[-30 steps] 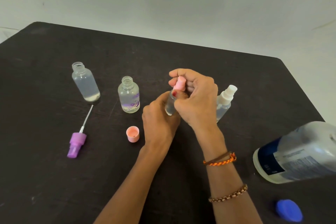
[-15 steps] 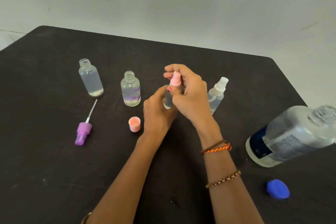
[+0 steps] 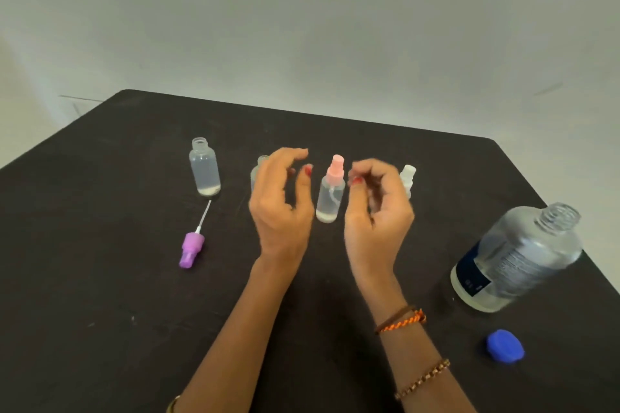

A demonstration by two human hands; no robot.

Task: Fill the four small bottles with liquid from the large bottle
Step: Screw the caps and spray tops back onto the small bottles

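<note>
My bare forearms, red-painted nails, orange braided band (image 3: 404, 321) and brown beaded bracelet (image 3: 423, 378) on my right wrist, gold bangle (image 3: 172, 404) on my left.

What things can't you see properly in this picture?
- Second small bottle, head view: the left hand covers nearly all of it, so its fill level can't be told.
- White-topped spray bottle, head view: mostly behind the right hand.
- Large bottle label, head view: print too small to read.
- Both hands, head view: motion-blurred fingers.

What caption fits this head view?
Both hands open beside the pink-topped bottle standing on the black table.
</note>
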